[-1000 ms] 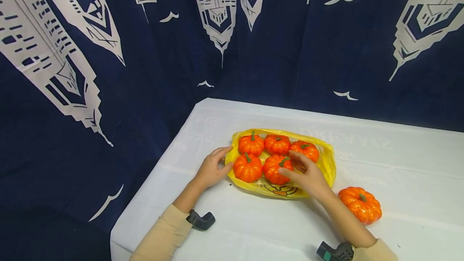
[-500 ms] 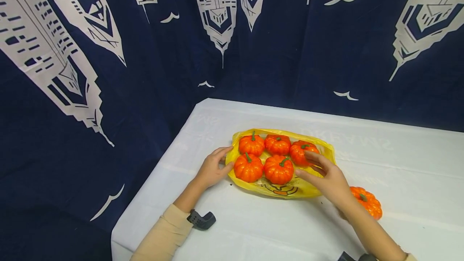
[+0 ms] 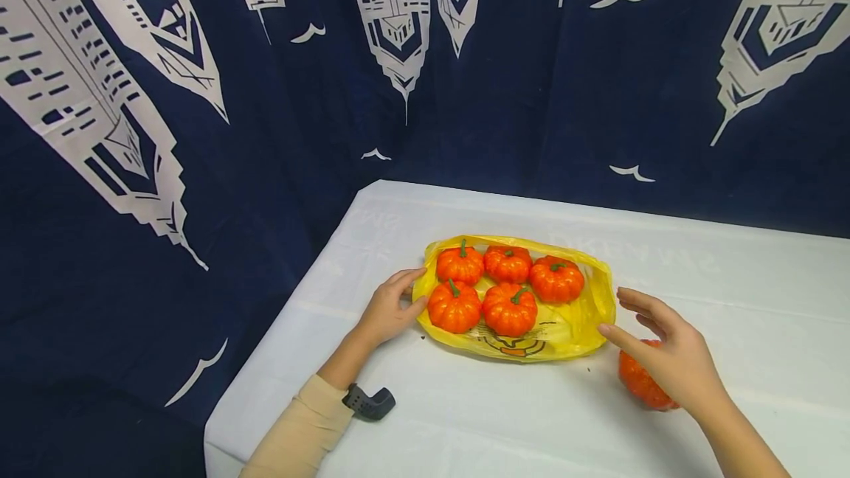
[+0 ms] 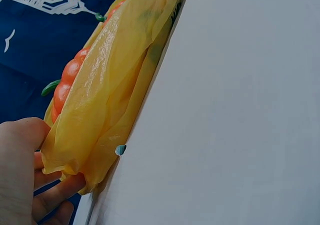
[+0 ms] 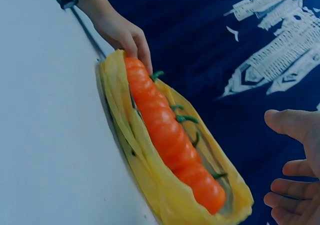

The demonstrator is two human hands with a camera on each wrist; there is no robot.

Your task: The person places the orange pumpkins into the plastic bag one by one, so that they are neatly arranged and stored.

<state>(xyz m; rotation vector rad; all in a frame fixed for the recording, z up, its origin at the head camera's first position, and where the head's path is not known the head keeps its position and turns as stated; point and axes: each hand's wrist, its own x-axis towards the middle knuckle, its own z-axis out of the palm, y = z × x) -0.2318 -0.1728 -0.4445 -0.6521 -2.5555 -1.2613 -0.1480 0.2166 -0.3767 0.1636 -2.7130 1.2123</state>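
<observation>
A yellow plastic bag [image 3: 578,330] lies with its mouth spread, several small orange pumpkins [image 3: 508,310] with green stems inside it. My left hand [image 3: 388,308] holds the bag's left end, thumb and fingers around its edge, as the left wrist view also shows. To the right of the bag, my right hand [image 3: 677,352] hovers with thumb and fingers apart and nothing between them. Partly hidden beneath it is a loose pumpkin [image 3: 643,380] on the table. The right wrist view has the right hand [image 5: 297,170] apart from the bag's near end.
The white-covered table [image 3: 465,419] has its left edge close to my left forearm. A navy cloth [image 3: 505,109] with white building and bird prints hangs behind. A dark wrist device [image 3: 369,403] sits on the left sleeve.
My right hand has drawn back from the pumpkins in the bag, moving right until it is over the loose one. The left hand has stayed at the bag's end.
</observation>
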